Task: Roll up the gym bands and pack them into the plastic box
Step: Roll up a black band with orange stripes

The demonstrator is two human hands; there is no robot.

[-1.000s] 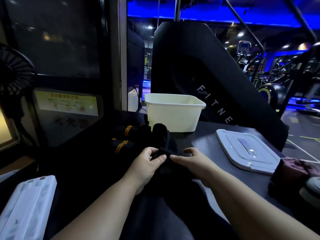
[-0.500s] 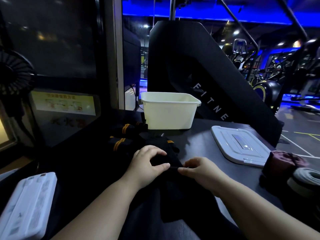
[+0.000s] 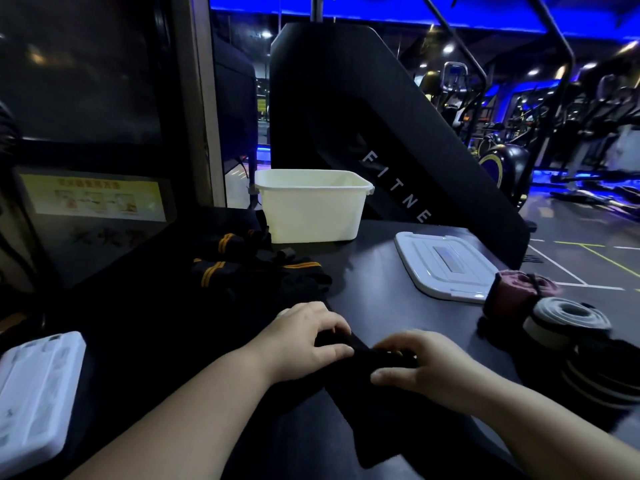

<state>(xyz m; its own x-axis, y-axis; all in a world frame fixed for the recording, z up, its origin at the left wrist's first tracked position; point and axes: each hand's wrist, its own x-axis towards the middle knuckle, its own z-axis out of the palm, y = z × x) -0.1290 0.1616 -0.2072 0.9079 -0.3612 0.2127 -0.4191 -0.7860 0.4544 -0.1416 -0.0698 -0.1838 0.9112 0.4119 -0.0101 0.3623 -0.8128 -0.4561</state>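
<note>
In my feed, both hands sit near the near edge of the dark grey table (image 3: 374, 296), working 1 long black fabric gym band (image 3: 363, 358). My operator's left hand (image 3: 304, 341) has its fingers curled over the band's bunched end, with the thumb pressed against it from the near side. The right hand (image 3: 426, 368) grips the same bunch from the other side, fingers bent over the top and thumb stretched along the front. The 2 hands are almost touching. The rest of the band trails flat from under them toward the near edge.

The open cream plastic box (image 3: 311, 216) stands at the far edge, near the middle, and I cannot see what is inside it. Its flat white plastic lid (image 3: 446, 268) lies apart, to the box's right. A loose heap of black bands with orange stripes (image 3: 242, 268) lies left of the box and just in front of it.

Along the right edge I see 3 rolled bands close together: a maroon roll (image 3: 519, 292), a grey-and-cream roll (image 3: 568, 323), and a dark striped roll (image 3: 606, 372) nearest. A white ribbed plastic tray (image 3: 38, 393) rests at the near left corner.
</note>
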